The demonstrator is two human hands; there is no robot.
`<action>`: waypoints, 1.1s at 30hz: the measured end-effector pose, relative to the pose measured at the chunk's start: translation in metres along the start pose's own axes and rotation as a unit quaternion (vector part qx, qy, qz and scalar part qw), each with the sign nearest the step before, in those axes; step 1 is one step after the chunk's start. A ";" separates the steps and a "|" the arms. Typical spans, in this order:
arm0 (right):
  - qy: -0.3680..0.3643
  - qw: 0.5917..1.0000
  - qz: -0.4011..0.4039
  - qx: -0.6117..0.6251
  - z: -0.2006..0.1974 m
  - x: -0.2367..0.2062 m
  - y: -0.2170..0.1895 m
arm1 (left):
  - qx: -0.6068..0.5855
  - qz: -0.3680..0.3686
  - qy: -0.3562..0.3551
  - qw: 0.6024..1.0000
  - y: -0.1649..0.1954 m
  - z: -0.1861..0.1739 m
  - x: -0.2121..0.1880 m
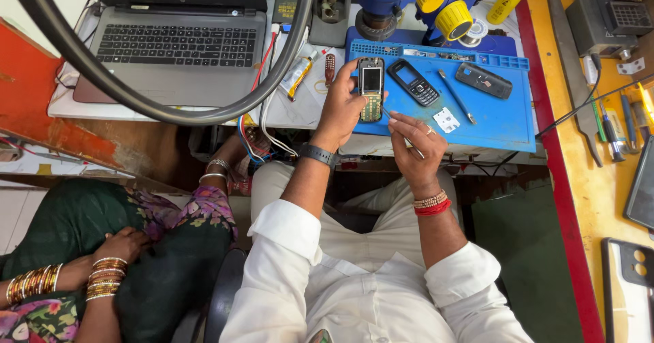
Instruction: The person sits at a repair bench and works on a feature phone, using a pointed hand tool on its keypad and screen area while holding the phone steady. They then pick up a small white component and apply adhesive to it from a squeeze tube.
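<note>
My left hand (342, 106) grips a small opened keypad phone (371, 87) upright over the near left part of a blue work mat (501, 121). My right hand (417, 147) pinches a thin metal tool (388, 115) whose tip points at the phone's lower edge. A black keypad phone (413, 82), a dark phone back cover (484, 80), a screwdriver (456, 96) and a small white card (446, 119) lie on the mat beyond my hands.
A laptop (174, 50) sits at the far left behind a black ring-lamp rim (88, 70). A blue and yellow microscope stand (422, 2) rises behind the mat. Hand tools (606, 128) lie on the yellow bench at right. Another person with bangles (109, 275) sits at my left.
</note>
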State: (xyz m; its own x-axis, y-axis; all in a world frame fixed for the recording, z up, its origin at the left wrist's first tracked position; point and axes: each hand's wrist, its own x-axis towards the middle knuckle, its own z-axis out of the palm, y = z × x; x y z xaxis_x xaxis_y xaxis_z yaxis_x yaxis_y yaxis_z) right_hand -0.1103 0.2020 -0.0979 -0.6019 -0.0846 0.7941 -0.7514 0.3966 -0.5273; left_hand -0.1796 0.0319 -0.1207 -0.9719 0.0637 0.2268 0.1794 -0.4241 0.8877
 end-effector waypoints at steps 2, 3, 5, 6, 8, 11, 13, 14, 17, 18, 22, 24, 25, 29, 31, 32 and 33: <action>-0.001 1.000 -0.003 -0.004 0.000 0.000 0.003 | -0.005 -0.003 0.000 1.000 -0.002 0.000 0.002; -0.002 1.000 -0.004 -0.007 0.000 -0.001 0.005 | -0.003 -0.002 0.000 1.000 -0.003 -0.001 0.002; -0.004 1.000 -0.007 -0.013 0.001 -0.003 0.006 | 0.002 0.000 0.000 1.000 -0.004 -0.002 0.002; -0.004 1.000 -0.008 -0.016 0.001 -0.003 0.006 | 0.001 -0.006 0.003 1.000 -0.004 -0.002 0.001; -0.005 1.000 -0.007 -0.015 0.001 -0.003 0.006 | -0.002 -0.017 0.007 1.000 -0.003 -0.001 0.001; -0.009 1.000 0.007 0.007 0.000 -0.001 0.005 | -0.007 -0.003 0.001 1.000 0.000 -0.001 0.001; -0.014 0.999 0.031 0.030 -0.001 0.000 0.003 | -0.006 -0.012 -0.006 1.000 0.003 -0.002 0.000; -0.017 0.999 0.030 0.027 -0.001 0.001 0.002 | -0.006 -0.016 -0.009 1.000 0.004 -0.002 -0.001; -0.024 0.999 0.036 0.033 -0.005 0.005 0.000 | -0.019 -0.021 -0.008 1.000 0.005 -0.002 -0.001; -0.027 0.998 0.045 0.045 -0.006 0.006 0.000 | -0.023 -0.021 -0.007 1.000 0.006 -0.002 -0.001; -0.048 0.992 0.078 0.083 -0.012 0.013 0.000 | -0.031 -0.021 -0.007 0.999 0.007 -0.002 -0.002; -0.056 0.991 0.085 0.091 -0.014 0.016 0.001 | -0.027 -0.023 -0.006 0.999 0.008 -0.001 -0.002; -0.060 0.990 0.089 0.095 -0.015 0.017 0.002 | -0.022 -0.025 -0.005 0.999 0.009 -0.001 -0.001; -0.096 0.990 0.066 0.075 -0.022 0.023 0.006 | -0.029 -0.033 0.000 0.999 0.009 0.001 -0.001; -0.107 0.989 0.064 0.082 -0.024 0.025 0.009 | -0.031 -0.039 0.001 0.999 0.010 0.001 -0.001; -0.107 0.988 0.063 0.089 -0.024 0.025 0.010 | -0.032 -0.042 0.002 0.999 0.010 0.001 0.000; -0.107 0.988 0.062 0.096 -0.024 0.025 0.011 | -0.031 -0.043 0.001 0.999 0.010 0.001 0.000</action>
State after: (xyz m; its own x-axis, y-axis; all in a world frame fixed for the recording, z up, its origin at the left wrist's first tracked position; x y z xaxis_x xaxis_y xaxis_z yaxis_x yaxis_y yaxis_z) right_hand -0.1266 0.2265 -0.0765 -0.7203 -0.2465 0.6484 -0.6935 0.2370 -0.6803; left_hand -0.1778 0.0288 -0.1115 -0.9836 0.0997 0.1505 0.0864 -0.4717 0.8775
